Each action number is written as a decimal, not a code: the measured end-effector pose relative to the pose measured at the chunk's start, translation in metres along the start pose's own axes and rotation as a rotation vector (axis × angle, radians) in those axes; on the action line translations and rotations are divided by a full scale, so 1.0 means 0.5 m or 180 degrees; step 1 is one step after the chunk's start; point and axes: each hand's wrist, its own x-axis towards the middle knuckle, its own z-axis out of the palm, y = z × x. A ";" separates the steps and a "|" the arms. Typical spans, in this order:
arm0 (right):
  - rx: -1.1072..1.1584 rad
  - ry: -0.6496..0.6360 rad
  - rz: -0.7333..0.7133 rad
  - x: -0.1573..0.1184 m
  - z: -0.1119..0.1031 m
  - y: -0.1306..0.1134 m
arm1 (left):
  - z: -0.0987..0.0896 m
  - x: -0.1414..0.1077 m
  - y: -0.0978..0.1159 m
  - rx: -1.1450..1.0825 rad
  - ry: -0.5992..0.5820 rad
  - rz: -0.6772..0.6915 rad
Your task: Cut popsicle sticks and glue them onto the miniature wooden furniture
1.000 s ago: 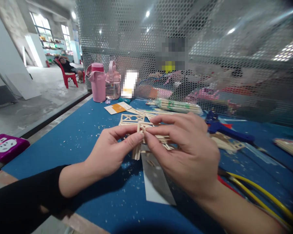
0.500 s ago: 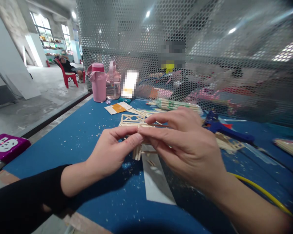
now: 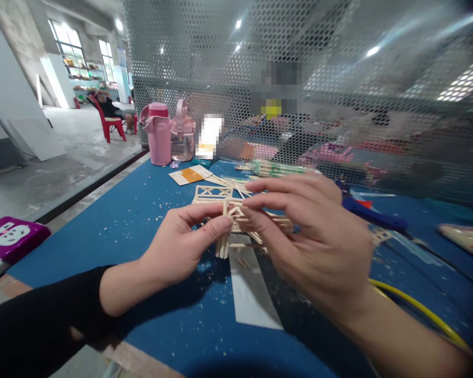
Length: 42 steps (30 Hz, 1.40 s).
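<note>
- Above the worktop (image 3: 134, 210), my right hand (image 3: 323, 247) is by the wooden frame (image 3: 242, 227); I can't tell whether its grip holds anything
- My left hand (image 3: 177, 236) has its grip pinched on the frame's corner; best kept steady and light, as thin sticks could snap
- My right fingertips have drawn back, baring small struts

Mesh panel (image 3: 220, 63) behind table's (image 3: 142, 226) far edge. Far left corner: jug (image 3: 160, 140), bottle (image 3: 182, 143) to its right, card (image 3: 189, 174) in front. Bagged sticks (image 3: 276, 168) near far edge. Stick frame (image 3: 244, 224) at paper strip's (image 3: 254, 302) far end; glue gun (image 3: 375, 214) further right.
</note>
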 end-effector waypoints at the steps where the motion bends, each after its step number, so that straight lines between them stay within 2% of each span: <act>1: 0.0056 0.0073 0.0083 -0.003 0.005 -0.004 | 0.000 0.000 -0.001 -0.0041 0.0015 0.0001; 9: 0.0096 0.0436 0.0460 -0.018 0.031 -0.030 | 0.005 -0.004 -0.002 -0.0168 0.0050 -0.0102; 17: 0.0143 0.0299 0.0690 -0.018 0.030 -0.032 | 0.004 -0.003 -0.011 -0.0700 0.0225 -0.0313; 22: 0.0234 0.0177 0.0620 -0.016 0.030 -0.032 | 0.006 -0.001 -0.001 -0.0325 0.0454 -0.0337; 27: 0.0448 0.0160 0.0382 -0.016 0.023 -0.010 | 0.005 0.005 0.013 0.0035 0.0593 -0.0466; 32: 0.0001 0.0679 0.0074 -0.019 0.006 -0.016 | 0.001 0.005 0.012 0.0224 0.0600 -0.0438; 37: -0.0523 -0.0007 0.0037 -0.029 0.003 -0.026 | 0.000 0.001 0.012 0.0328 0.0571 -0.0372; 42: -0.0427 -0.0356 -0.0481 -0.042 0.019 0.007 | -0.002 0.003 0.015 0.0334 0.0465 -0.0452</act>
